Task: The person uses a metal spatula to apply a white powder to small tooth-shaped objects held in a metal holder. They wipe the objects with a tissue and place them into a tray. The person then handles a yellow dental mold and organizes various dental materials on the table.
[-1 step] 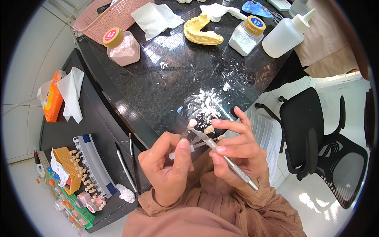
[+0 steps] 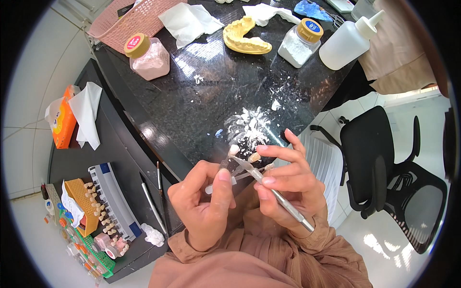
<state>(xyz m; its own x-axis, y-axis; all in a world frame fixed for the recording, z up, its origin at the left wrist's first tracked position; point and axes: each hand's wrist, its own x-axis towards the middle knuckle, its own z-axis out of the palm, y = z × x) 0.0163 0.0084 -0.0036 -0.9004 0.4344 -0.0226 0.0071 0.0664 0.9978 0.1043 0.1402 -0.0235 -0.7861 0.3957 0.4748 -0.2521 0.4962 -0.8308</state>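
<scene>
Within right hand (image 2: pixel 298 193); silver knife (image 2: pixel 286 205)

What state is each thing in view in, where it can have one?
Left hand: pinching a small white-tipped piece
Right hand: gripping a silver-handled knife
Pink-powder jar: lidded
White-powder jar: lidded
Squeeze bottle: upright
White crumbs: scattered on the tabletop
Orange tissue pack: open, tissue drawn out
Small white wad: crumpled
Brush: lying flat

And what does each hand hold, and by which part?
Right hand: the silver knife, by its handle near the blade. Left hand: a small stick, below its white tip.
</scene>
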